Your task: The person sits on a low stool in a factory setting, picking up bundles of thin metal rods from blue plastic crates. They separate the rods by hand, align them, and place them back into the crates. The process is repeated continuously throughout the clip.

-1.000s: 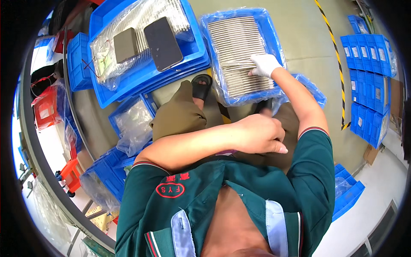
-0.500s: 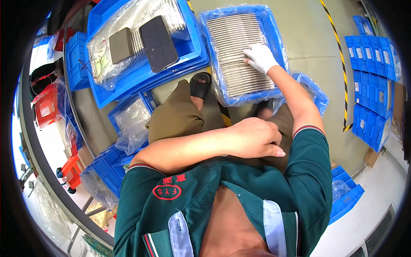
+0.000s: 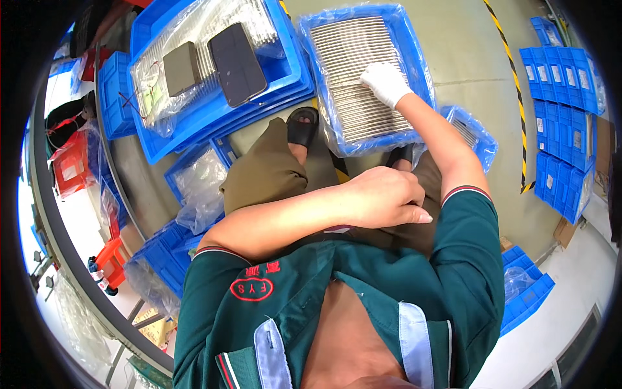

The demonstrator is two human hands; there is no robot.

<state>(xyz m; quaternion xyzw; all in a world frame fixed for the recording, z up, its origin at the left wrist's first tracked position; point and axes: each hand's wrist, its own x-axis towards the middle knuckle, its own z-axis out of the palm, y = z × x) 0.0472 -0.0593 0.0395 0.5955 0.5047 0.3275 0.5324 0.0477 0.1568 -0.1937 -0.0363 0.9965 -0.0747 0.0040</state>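
In the blue bin (image 3: 420,71), lined with clear plastic, thin silvery metal rods (image 3: 353,48) lie side by side in a long row. My right hand (image 3: 387,84), in a white glove, rests on the rods right of their middle. Its fingers are bent down and drawn together against them; whatever is under the fingertips is hidden. Bare and loosely closed, my left hand (image 3: 387,198) lies across my lap with the thumb pointing right. Nothing sticks out of it. It is well apart from the bin.
At the left, a stack of large blue trays (image 3: 285,74) holds bagged rods, a dark phone (image 3: 238,65) and a dark grey block (image 3: 182,69). A smaller blue bin (image 3: 483,146) stands right of my knee. Labelled blue bins (image 3: 560,126) line the far right, beyond a striped floor line (image 3: 515,78).
My right hand has shifted slightly left and away from me over the rods, with its fingers now more tucked under. My left hand stays in my lap.
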